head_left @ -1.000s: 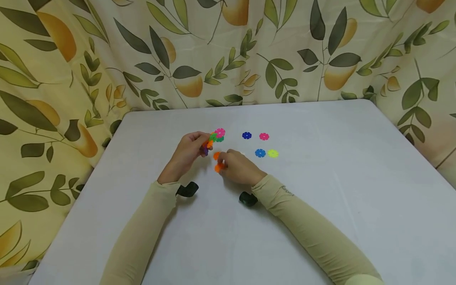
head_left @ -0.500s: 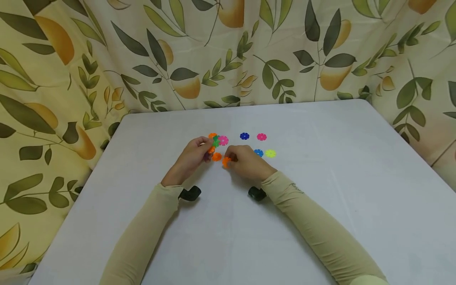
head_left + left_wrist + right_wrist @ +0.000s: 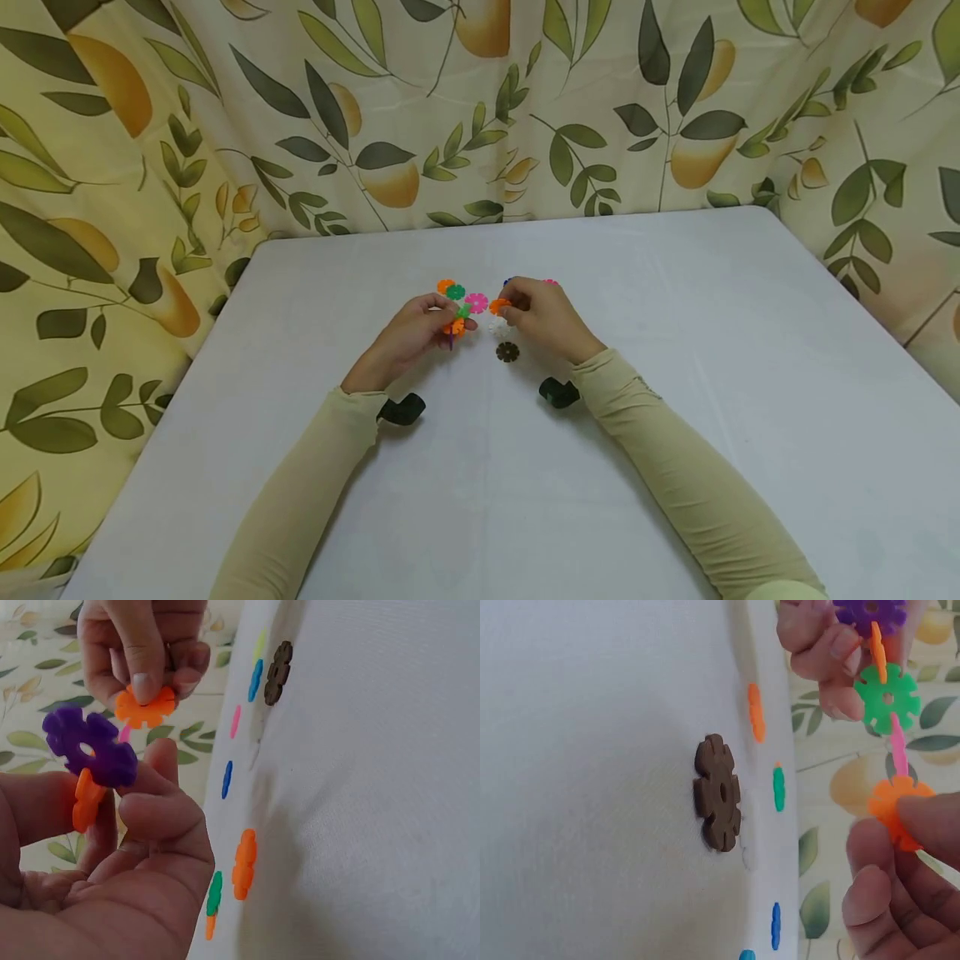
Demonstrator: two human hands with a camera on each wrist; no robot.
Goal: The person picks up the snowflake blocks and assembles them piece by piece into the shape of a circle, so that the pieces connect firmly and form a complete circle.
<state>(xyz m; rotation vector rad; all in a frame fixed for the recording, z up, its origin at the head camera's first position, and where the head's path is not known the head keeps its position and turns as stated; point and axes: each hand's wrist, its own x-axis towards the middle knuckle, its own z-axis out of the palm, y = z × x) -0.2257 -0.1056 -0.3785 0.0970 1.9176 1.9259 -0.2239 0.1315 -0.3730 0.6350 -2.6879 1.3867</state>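
My left hand [image 3: 412, 337] grips a chain of slotted flower-shaped plastic discs: a purple disc [image 3: 90, 746], an orange one, a green disc [image 3: 887, 697] and a pink disc [image 3: 476, 302] at the far end. They are joined edge to edge at angles. Between thumb and fingers, my right hand [image 3: 551, 317] pinches an orange disc [image 3: 900, 810]. In the right wrist view its edge meets the end of the pink disc; whether the slots have engaged I cannot tell. Both hands are above the white table.
On the table lie a brown disc [image 3: 507, 352], a whitish disc [image 3: 498, 330], a green disc [image 3: 455, 292] overlapping an orange one, and another orange disc [image 3: 244, 864]. Dark blue [image 3: 776, 926], light blue [image 3: 256, 680], pink and yellow discs lie farther right. A patterned curtain [image 3: 480, 108] hangs behind.
My right hand has moved up and right, carrying the orange disc toward the pink end of the chain. The left hand has shifted slightly right. Brown and whitish discs have come into view.
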